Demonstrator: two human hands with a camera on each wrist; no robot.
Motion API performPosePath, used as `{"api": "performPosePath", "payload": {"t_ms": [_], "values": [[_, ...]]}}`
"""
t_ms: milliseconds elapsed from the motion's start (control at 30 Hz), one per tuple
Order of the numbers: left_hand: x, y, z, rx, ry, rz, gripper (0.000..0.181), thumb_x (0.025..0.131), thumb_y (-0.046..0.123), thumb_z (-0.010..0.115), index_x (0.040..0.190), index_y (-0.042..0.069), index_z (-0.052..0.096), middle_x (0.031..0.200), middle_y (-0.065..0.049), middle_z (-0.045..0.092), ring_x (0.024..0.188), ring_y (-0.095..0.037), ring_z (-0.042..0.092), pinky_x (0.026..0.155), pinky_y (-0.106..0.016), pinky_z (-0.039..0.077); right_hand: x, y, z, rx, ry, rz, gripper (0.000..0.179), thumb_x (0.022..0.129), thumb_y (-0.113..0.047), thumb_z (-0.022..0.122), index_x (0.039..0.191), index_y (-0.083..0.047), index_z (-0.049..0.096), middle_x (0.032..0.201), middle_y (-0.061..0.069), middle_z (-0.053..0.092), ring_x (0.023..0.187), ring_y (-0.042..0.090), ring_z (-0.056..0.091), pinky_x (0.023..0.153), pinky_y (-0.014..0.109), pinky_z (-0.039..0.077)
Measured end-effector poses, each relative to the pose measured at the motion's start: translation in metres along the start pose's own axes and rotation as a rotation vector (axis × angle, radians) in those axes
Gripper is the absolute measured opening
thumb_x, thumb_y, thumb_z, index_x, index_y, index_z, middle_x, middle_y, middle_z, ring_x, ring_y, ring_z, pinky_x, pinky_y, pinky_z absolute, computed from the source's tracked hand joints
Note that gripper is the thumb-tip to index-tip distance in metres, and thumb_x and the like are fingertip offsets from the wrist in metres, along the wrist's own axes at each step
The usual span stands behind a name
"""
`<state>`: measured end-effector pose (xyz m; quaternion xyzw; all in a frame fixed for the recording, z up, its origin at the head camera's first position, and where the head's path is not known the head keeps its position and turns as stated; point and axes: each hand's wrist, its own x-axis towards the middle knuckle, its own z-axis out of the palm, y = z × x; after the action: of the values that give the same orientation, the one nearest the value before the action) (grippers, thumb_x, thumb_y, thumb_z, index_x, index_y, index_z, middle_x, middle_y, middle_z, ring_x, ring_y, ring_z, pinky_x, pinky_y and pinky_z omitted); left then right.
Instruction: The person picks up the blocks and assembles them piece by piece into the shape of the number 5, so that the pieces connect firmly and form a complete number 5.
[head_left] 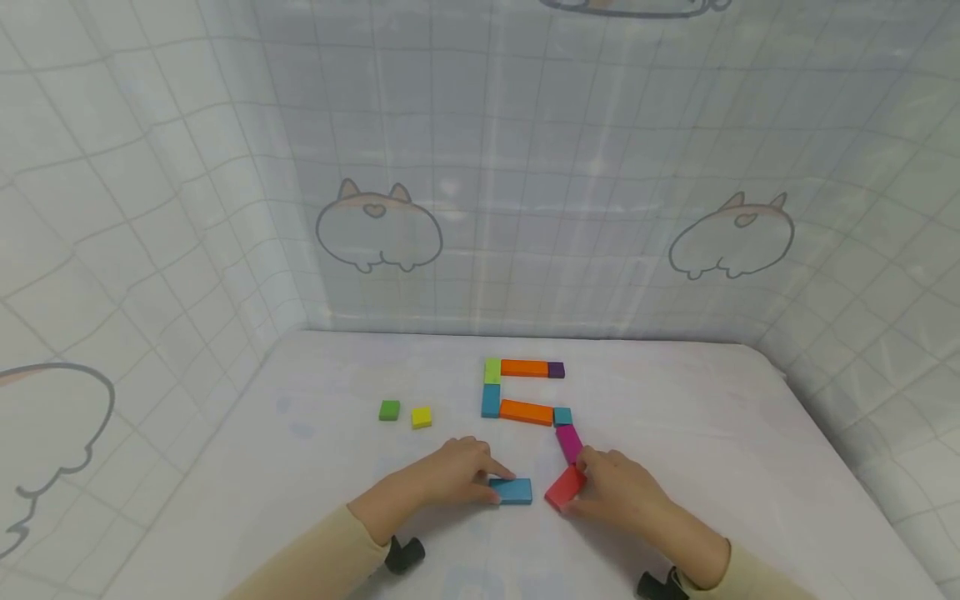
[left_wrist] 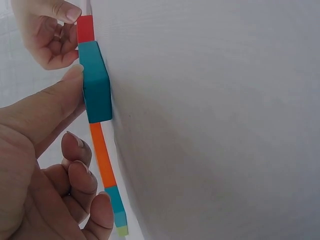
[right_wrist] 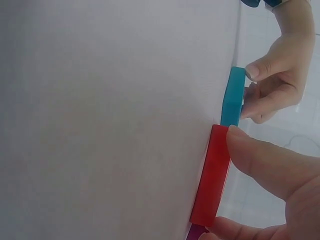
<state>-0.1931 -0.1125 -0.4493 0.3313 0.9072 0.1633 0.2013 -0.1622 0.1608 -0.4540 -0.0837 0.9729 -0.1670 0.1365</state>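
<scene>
My left hand pinches a blue block by its left end, thumb on the near side and index finger on the far side. In the left wrist view the other fingers curl beside the blue block. To the right, my right hand holds a red block between thumb and fingers; it lies slanted on the table. A magenta block runs up from its top end to a small teal block. The right wrist view shows the thumb at one end of the red block.
Beyond the hands, orange blocks, a blue block, a lime block and a purple block continue the line. Left of it lie a green block and a yellow block. A patterned curtain borders the white table.
</scene>
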Motion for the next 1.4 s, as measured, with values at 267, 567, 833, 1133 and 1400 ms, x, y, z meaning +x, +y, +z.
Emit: {"api": "performPosePath", "payload": {"t_ms": [267, 567, 833, 1133, 1400], "values": [[0.000, 0.000, -0.001, -0.004, 0.001, -0.003, 0.039, 0.088, 0.038, 0.077, 0.126, 0.039, 0.070, 0.081, 0.015, 0.053, 0.081, -0.005, 0.046, 0.073, -0.025, 0.039, -0.002, -0.004, 0.000, -0.011, 0.007, 0.004, 0.057, 0.067, -0.048, 0.090, 0.102, -0.014, 0.062, 0.081, -0.004, 0.056, 0.075, 0.015, 0.051, 0.067, 0.032, 0.050], [0.002, -0.001, -0.001, 0.005, -0.010, -0.009, 0.040, 0.088, 0.039, 0.076, 0.127, 0.040, 0.069, 0.081, 0.016, 0.053, 0.081, -0.004, 0.046, 0.072, -0.024, 0.040, -0.003, -0.007, -0.003, -0.017, 0.009, 0.009, 0.056, 0.068, -0.047, 0.090, 0.102, -0.014, 0.061, 0.081, -0.004, 0.056, 0.076, 0.015, 0.050, 0.067, 0.032, 0.049], [0.004, 0.000, -0.001, 0.004, -0.026, -0.017, 0.040, 0.088, 0.040, 0.076, 0.127, 0.041, 0.069, 0.081, 0.016, 0.053, 0.082, -0.004, 0.046, 0.072, -0.025, 0.040, -0.004, -0.010, -0.004, -0.019, 0.019, 0.013, 0.056, 0.067, -0.047, 0.090, 0.101, -0.013, 0.062, 0.079, -0.004, 0.055, 0.075, 0.016, 0.050, 0.067, 0.032, 0.050], [0.004, 0.003, -0.001, 0.005, -0.033, 0.000, 0.040, 0.089, 0.039, 0.076, 0.128, 0.041, 0.068, 0.081, 0.016, 0.053, 0.082, -0.004, 0.046, 0.073, -0.025, 0.040, -0.004, -0.011, -0.004, -0.028, 0.023, 0.008, 0.055, 0.068, -0.047, 0.090, 0.100, -0.013, 0.061, 0.078, -0.003, 0.054, 0.073, 0.015, 0.050, 0.065, 0.032, 0.049], [0.005, 0.007, -0.003, -0.013, -0.043, 0.010, 0.039, 0.089, 0.038, 0.076, 0.128, 0.040, 0.069, 0.081, 0.016, 0.053, 0.081, -0.004, 0.047, 0.073, -0.024, 0.040, -0.002, -0.011, -0.005, -0.035, 0.011, 0.019, 0.057, 0.067, -0.048, 0.090, 0.101, -0.012, 0.062, 0.078, -0.003, 0.055, 0.073, 0.016, 0.050, 0.066, 0.033, 0.051]]}}
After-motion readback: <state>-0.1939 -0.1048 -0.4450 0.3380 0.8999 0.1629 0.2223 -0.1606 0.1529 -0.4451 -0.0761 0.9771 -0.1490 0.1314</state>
